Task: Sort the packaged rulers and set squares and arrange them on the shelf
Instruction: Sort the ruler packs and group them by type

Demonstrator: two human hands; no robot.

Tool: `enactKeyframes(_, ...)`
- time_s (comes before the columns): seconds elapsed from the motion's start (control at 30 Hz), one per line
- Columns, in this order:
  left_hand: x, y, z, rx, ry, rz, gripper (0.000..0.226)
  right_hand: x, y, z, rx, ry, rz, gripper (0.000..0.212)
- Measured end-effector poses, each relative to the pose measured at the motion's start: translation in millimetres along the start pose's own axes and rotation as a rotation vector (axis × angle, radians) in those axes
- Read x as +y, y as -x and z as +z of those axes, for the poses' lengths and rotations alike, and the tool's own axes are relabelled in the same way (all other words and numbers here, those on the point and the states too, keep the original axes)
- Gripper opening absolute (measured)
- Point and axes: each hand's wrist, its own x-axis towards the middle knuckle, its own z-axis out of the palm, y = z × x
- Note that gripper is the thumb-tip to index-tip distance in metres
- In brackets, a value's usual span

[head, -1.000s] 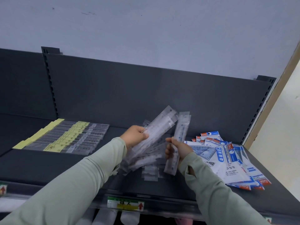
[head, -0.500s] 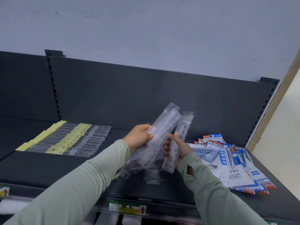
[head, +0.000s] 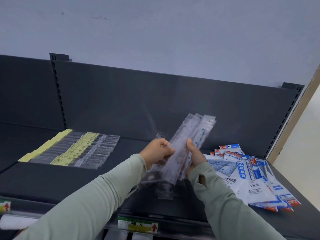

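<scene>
A bundle of clear-sleeved transparent rulers [head: 187, 144] is held above the dark grey metal shelf [head: 52, 181], clamped between the left hand [head: 158, 153] and right hand [head: 195, 155], which are set close together. Its long axis is tilted, the far ends pointing up and right toward the back panel. The gathering and squaring step appears to be in hand. Next, the bundle probably needs turning to match the yellow-labelled ruler row [head: 74, 149] at left and laying beside it, apart from the blue-and-white set square packets [head: 245, 172].

Shop: gondola shelf [head: 52, 181], price label [head: 138, 227]
</scene>
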Motion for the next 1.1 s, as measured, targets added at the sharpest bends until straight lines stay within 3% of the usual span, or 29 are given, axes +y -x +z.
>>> enactKeyframes(0.1,2.0,2.6,8.7,-0.028,-0.068,-0.008,0.024,-0.6,0.1,5.8,-0.002,0.025,0.03,0.071)
enactKeyframes(0.13,3.0,2.9,10.8,-0.036,-0.095,0.003,0.024,-1.4,-2.2,6.2,0.006,0.058,0.024,0.069)
enactKeyframes(0.3,9.6,2.3,11.7,-0.046,-0.276,0.041,0.023,-6.3,-5.2,6.4,0.015,0.071,-0.019,0.011)
enactKeyframes(0.43,10.9,-0.1,-3.0,0.089,-0.487,0.071,0.022,-11.7,-7.6,4.3,0.091,-0.09,-0.015,0.033)
enactKeyframes(0.5,8.9,0.0,-10.1,-0.008,-0.739,0.028,0.012,-14.1,-7.1,2.0,0.134,-0.078,-0.018,0.036)
enactKeyframes(0.63,2.4,3.1,-9.7,-0.311,-1.134,-0.166,0.061,-16.7,-3.7,-0.7,0.156,-0.005,0.04,0.036)
enactKeyframes(0.7,-0.6,-1.1,-9.1,-0.312,-1.178,-0.149,0.054,-17.0,-2.0,-0.9,0.153,0.029,0.072,0.037)
enactKeyframes(0.8,-3.5,-6.6,-15.4,-0.212,-1.118,-0.091,0.027,-16.6,-1.5,-2.7,0.137,0.059,0.09,0.038)
enactKeyframes(0.87,-5.5,-11.6,-23.2,-0.106,-0.948,-0.071,0.043,-16.7,-1.9,-4.9,0.137,0.09,0.08,0.037)
enactKeyframes(0.93,-5.7,-14.3,-31.6,-0.021,-0.657,-0.055,0.045,-16.5,-2.5,-7.7,0.145,0.108,0.071,0.036)
enactKeyframes(1.1,6.1,-9.9,-27.5,-0.071,-0.164,-0.081,0.036,-14.4,-1.2,-6.0,0.132,0.066,0.085,0.033)
